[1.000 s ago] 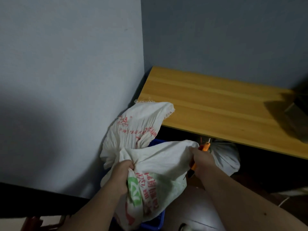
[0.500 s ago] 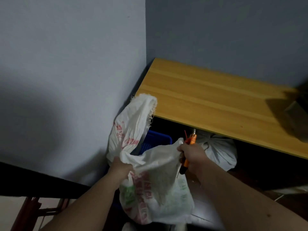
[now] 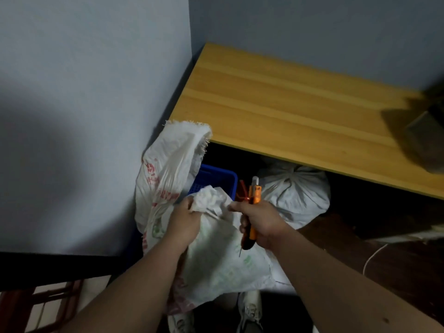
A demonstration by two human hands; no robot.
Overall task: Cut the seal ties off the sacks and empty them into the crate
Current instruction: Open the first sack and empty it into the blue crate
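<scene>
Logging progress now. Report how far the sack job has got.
Done: one opened sack droops over the blue crate. In hand: left hand and right hand, which also grips the orange utility knife, bunch another sack. Left: the tied sack under the tabletop.

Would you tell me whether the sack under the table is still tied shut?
Tied shut: the sack under the table has its neck gathered into a knot.
</scene>
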